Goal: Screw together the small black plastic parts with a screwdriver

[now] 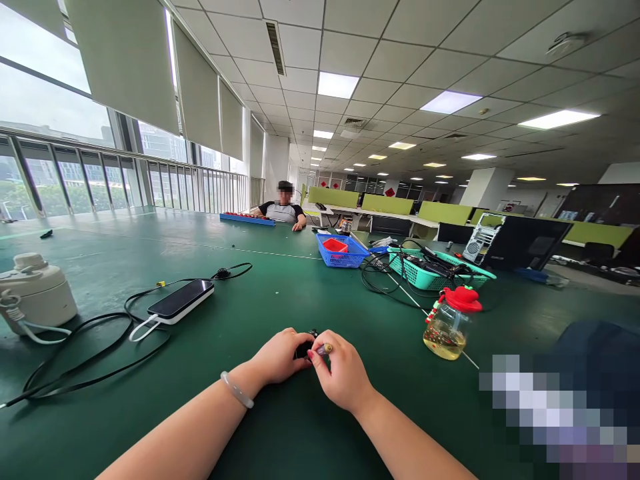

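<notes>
My two hands meet over the green table [280, 293] near its front edge. My left hand [278, 356], with a pale bangle on the wrist, is closed round a small black object [304, 348] that is mostly hidden by the fingers. My right hand [341, 375] is closed in a pinch on a small metal cylinder [324, 348] held against the black object.
A phone on a white power bank [181, 301] with black cables lies at the left, beside a white flask [36, 291]. A red-lidded glass bottle [450, 321] stands at the right. Blue [342, 253] and teal [431, 269] baskets sit further back. Another person [283, 208] sits at the far end.
</notes>
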`<state>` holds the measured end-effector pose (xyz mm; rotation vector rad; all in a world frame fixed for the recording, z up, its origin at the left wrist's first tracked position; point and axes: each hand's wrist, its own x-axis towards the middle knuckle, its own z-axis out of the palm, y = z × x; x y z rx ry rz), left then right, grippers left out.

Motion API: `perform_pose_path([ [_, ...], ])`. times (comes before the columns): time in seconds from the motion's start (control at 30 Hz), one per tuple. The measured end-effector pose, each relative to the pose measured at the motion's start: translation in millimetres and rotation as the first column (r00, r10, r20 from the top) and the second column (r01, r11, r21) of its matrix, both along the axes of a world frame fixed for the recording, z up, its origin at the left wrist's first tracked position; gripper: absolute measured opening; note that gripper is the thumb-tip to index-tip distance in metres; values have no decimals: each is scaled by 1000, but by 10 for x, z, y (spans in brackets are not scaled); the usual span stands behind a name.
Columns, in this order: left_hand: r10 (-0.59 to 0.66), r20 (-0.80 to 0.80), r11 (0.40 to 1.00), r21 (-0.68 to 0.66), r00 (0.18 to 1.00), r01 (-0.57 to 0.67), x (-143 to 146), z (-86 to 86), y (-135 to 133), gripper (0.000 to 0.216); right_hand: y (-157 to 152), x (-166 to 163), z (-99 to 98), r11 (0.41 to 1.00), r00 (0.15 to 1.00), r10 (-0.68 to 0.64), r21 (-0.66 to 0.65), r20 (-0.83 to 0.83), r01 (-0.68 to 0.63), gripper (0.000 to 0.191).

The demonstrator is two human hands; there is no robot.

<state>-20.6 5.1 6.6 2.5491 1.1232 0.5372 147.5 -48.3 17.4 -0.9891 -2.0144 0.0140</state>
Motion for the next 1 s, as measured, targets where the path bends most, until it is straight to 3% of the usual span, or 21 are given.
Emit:
perform_pose_path([
  [0.3,-15,3,1000,13,1000,15,3,-5,1,17,58,11,-40,991,996,-12,-133,-86,0,7],
  [0.4,-12,9,1000,4,1000,12,-2,-12,-1,23,74,42,-59,992,994,-44,-125,-96,32,21],
  [0.5,0,1,1000,-16,1000,0,-11,-16,2,27,81,73,-103,999,987,-23,-45,-160,16,37],
  [0.63,14,-13,999,-29,1000,-14,-17,-14,11,37,88,98,-148,989,966,46,148,-255,-9,41],
  [0.7,15,-18,1000,-25,1000,-16,-16,-10,12,39,105,110,-159,983,965,40,183,-259,8,40],
  [1.0,17,-20,1000,-13,1000,-18,-11,-22,12,38,208,154,-205,1000,980,-2,21,-198,6,31],
])
